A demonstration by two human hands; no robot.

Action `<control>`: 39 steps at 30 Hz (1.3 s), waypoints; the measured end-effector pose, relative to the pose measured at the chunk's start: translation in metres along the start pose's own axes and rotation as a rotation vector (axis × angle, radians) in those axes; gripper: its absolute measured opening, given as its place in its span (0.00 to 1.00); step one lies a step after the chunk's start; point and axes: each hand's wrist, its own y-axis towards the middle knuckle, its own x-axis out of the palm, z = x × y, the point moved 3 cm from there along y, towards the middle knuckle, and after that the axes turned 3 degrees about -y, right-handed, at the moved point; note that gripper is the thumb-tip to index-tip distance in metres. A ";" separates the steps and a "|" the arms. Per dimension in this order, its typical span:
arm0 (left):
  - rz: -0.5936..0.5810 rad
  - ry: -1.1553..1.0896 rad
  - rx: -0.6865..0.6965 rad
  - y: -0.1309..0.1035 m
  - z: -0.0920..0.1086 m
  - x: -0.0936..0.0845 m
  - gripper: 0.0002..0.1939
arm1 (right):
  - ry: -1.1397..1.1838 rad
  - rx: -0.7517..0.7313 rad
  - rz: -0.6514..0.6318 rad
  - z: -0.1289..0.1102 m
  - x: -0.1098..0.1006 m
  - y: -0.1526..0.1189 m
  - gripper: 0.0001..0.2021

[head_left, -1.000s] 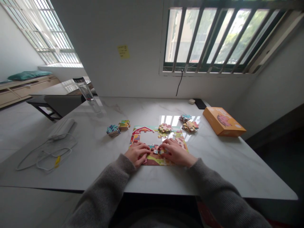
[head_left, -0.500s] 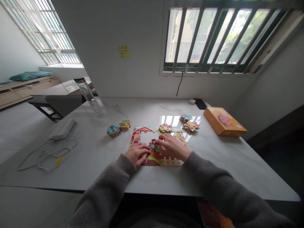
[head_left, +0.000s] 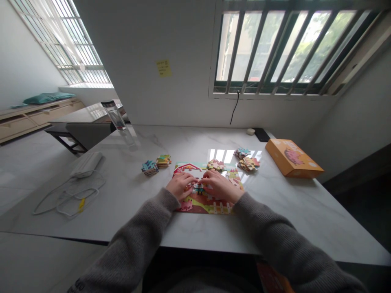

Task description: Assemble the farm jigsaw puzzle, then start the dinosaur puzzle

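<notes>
A farm-picture jigsaw puzzle point(head_left: 200, 208) lies flat on the white marbled table in front of me, with a red barn at its upper left and a fence along the bottom. My left hand point(head_left: 182, 185) rests over the puzzle's left half, fingers bent inward. From the other side, my right hand point(head_left: 222, 187) reaches in with thumb and fingertips drawn together. Both sets of fingertips meet at a small puzzle piece near the middle, mostly covered by the fingers. A loose pile of pieces point(head_left: 215, 164) sits on the puzzle's upper edge, just beyond my right hand.
Left of the puzzle are a blue stack of pieces point(head_left: 150, 167) and a yellow-green stack point(head_left: 164, 160). Two more stacks point(head_left: 242, 153) point(head_left: 249, 164) stand at the right. An orange box point(head_left: 293, 158), a black phone point(head_left: 260, 134), a glass bottle point(head_left: 114, 116) and a white cable point(head_left: 65, 211) surround them.
My left hand has moved up and right, from the puzzle's lower left to its middle, uncovering a pink pig. My right hand stays near the centre. The view has shifted slightly.
</notes>
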 end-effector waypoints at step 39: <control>0.042 0.026 -0.045 0.014 -0.019 0.020 0.10 | -0.099 0.299 0.289 0.067 -0.022 -0.015 0.07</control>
